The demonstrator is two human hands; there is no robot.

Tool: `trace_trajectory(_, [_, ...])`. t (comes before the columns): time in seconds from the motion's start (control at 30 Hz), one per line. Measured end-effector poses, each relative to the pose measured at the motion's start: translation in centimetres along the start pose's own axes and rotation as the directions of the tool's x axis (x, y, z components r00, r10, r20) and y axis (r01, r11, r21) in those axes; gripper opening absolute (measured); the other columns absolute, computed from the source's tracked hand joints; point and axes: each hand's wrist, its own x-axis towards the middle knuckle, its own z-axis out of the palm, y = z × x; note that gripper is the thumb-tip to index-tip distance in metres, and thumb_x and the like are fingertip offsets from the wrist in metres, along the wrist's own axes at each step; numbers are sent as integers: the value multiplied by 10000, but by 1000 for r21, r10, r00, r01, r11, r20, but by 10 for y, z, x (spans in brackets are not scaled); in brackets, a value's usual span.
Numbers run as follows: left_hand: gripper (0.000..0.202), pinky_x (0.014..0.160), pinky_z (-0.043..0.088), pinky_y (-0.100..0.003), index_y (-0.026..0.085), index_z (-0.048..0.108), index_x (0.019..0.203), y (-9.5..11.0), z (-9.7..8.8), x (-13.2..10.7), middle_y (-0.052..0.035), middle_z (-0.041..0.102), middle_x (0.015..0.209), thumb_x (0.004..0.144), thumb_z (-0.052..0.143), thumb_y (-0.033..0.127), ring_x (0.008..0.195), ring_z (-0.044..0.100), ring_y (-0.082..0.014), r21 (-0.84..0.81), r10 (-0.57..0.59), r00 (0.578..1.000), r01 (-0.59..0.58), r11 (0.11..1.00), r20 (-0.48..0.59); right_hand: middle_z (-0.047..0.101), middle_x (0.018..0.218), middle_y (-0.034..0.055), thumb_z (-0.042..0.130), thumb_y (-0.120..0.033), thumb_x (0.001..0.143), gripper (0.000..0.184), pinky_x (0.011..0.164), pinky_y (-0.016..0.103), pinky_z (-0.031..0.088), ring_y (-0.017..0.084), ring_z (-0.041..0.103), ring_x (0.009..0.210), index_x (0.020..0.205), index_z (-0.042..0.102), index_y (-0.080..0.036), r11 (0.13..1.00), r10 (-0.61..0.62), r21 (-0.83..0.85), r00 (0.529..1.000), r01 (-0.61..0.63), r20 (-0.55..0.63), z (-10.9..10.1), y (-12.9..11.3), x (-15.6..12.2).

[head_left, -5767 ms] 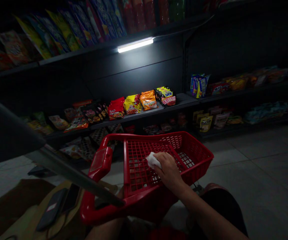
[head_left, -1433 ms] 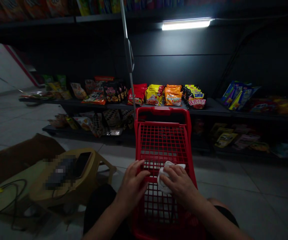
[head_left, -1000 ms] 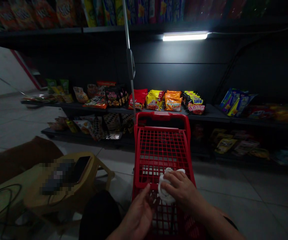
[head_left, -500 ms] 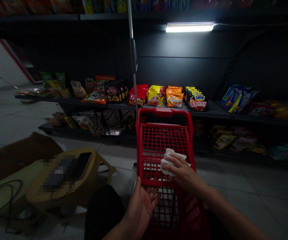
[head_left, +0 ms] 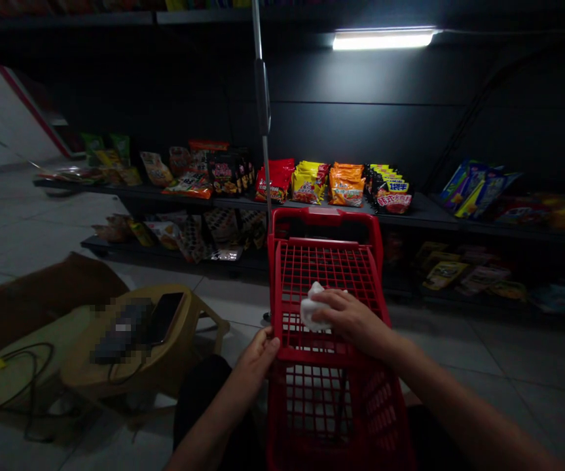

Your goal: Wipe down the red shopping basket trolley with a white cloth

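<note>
A red plastic mesh shopping basket [head_left: 324,217] stands upright in front of me, with a thin metal pole [head_left: 262,98] rising behind its far left corner. My right hand [head_left: 344,320] presses a crumpled white cloth [head_left: 312,307] against the basket's inner mesh wall. My left hand [head_left: 260,353] is curled around the basket's near left side. The lower part of the basket stands between my knees, and dark clothing covers my legs.
Low dark shelves [head_left: 410,212] hold snack and noodle packets beyond the basket, under a bright strip lamp [head_left: 383,39]. At left, a tan stool [head_left: 135,347] holds a phone [head_left: 163,318] and a pixelated object. A cable [head_left: 12,373] lies on a sheet beside it.
My left hand has moved from an open, raised pose onto the basket's left side. My right hand and the cloth have shifted up and left along the mesh.
</note>
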Motion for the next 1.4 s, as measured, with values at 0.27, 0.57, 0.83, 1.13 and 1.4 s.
trace_trajectory(0.27, [589,734,537,-310,165,565,1191,-24,-4,18,-80,745,976,797,675,588,861,707,-239,93,155,983,-146,985,-102,618,1214,65,611,-185,913,299,971,356,447,212,512,1101,1204,623,-253,1000,15,-7,1000,-15,-14,24,-29,50])
trace_trajectory(0.57, [544,599,506,-269,170,501,1180,-27,3,26,-49,741,856,832,641,563,656,678,-175,43,129,992,-129,991,5,630,1139,81,595,-216,933,276,918,320,399,222,518,1054,1203,648,-243,897,347,-261,934,-357,-85,15,25,102])
trace_trajectory(0.83, [562,787,551,-359,163,532,1157,-22,5,27,-107,755,994,795,680,567,837,724,-242,23,165,986,-165,986,3,609,1178,112,414,-216,999,312,925,343,395,239,486,1106,1215,638,-232,896,293,-344,956,-280,-15,20,24,169])
trace_trajectory(1.13, [600,851,548,-391,158,554,1218,-29,2,28,-146,733,1122,807,667,581,1012,704,-297,-33,168,986,-168,985,2,627,1143,101,541,-236,904,317,900,353,424,242,507,1026,1200,633,-175,969,65,-245,985,-24,158,14,-30,103])
trace_trajectory(1.4, [627,906,542,-437,178,544,1229,-31,3,23,-156,724,1161,765,736,553,1047,698,-318,-84,139,987,-132,988,78,636,1137,68,452,-284,1015,328,890,328,444,200,520,985,1314,576,-233,962,-145,-210,978,175,150,15,-12,75])
